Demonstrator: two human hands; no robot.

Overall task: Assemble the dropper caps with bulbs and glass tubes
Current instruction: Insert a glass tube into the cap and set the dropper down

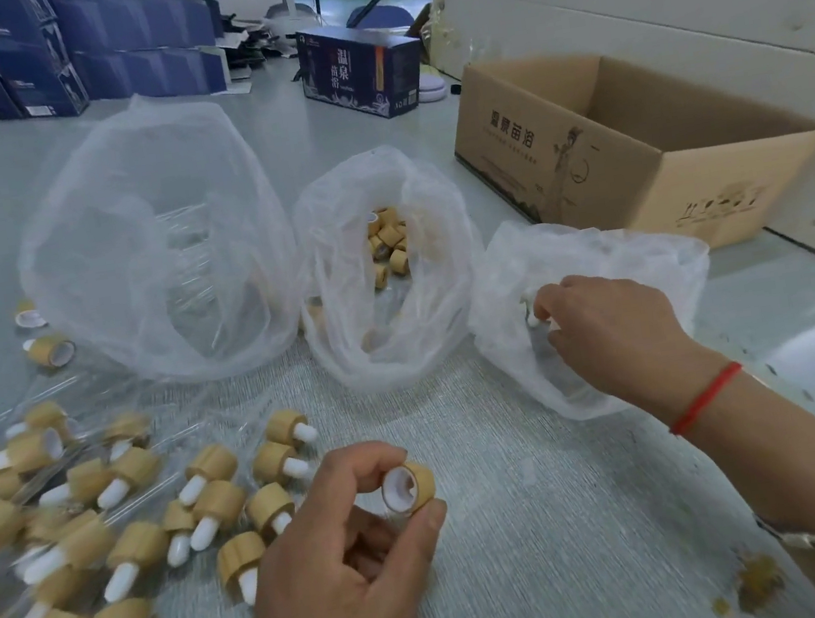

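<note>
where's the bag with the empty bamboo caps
In the head view it sits at centre: the middle plastic bag, between the large bag of glass tubes on its left and the small bag the right hand reaches into.

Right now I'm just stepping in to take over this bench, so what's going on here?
A person is putting dropper caps together. The left hand holds an empty bamboo cap between thumb and fingers, white lining facing up. The right hand reaches into the right-hand plastic bag and pinches a white bulb. The middle bag holds more loose caps; the big bag holds glass tubes. A pile of finished droppers lies at the left.
</note>
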